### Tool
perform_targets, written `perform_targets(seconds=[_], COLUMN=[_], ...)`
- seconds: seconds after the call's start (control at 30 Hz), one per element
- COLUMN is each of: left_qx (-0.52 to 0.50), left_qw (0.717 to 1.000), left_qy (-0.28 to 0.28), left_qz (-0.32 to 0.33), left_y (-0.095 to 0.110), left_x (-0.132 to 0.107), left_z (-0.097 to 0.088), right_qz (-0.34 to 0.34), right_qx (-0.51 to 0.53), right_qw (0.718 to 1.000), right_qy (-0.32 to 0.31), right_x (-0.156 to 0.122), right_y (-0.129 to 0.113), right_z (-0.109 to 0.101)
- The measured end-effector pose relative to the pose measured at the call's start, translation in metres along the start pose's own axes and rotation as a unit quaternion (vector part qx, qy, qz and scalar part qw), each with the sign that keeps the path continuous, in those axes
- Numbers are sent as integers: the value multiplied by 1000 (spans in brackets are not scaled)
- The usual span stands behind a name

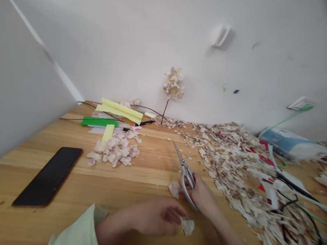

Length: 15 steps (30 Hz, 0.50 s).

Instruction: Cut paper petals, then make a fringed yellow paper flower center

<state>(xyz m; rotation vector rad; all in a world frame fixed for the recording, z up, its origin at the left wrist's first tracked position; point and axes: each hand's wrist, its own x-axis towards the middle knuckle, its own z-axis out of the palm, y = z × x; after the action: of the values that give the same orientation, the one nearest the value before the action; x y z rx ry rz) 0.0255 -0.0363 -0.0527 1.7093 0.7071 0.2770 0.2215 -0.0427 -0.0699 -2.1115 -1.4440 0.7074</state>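
Observation:
My right hand (202, 196) grips the handles of silver scissors (183, 169), whose closed blades point away from me over the wooden table (81, 179). My left hand (160, 215) lies just to the left, its fingers curled in a pinch on a small pale petal (188, 226). Another loose petal (174, 189) lies on the table beside the scissor handles. A pale green sleeve covers my left forearm.
A black phone (49, 175) lies at the left. A small heap of pink petals (116, 149) sits mid-table, with yellow and green paper strips (118, 110) behind. A flower stem (173, 85) leans on the wall. Cut scraps, cables and a glue gun (270, 193) cover the right side.

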Motion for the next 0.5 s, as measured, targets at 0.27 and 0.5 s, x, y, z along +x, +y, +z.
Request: perform_targets(seconds=[0.27,0.5], left_qx=[58,-38], left_qw=[986,985], left_qy=[153,168], left_qz=[-15,0], left_y=[-2,-14], left_x=[64,73], left_z=[-19,-10], right_qz=[-4,-14], right_qx=[67,140], right_qw=[997,990], right_qy=[23,31], right_x=[5,3], right_y=[4,4], right_z=[-13,-14])
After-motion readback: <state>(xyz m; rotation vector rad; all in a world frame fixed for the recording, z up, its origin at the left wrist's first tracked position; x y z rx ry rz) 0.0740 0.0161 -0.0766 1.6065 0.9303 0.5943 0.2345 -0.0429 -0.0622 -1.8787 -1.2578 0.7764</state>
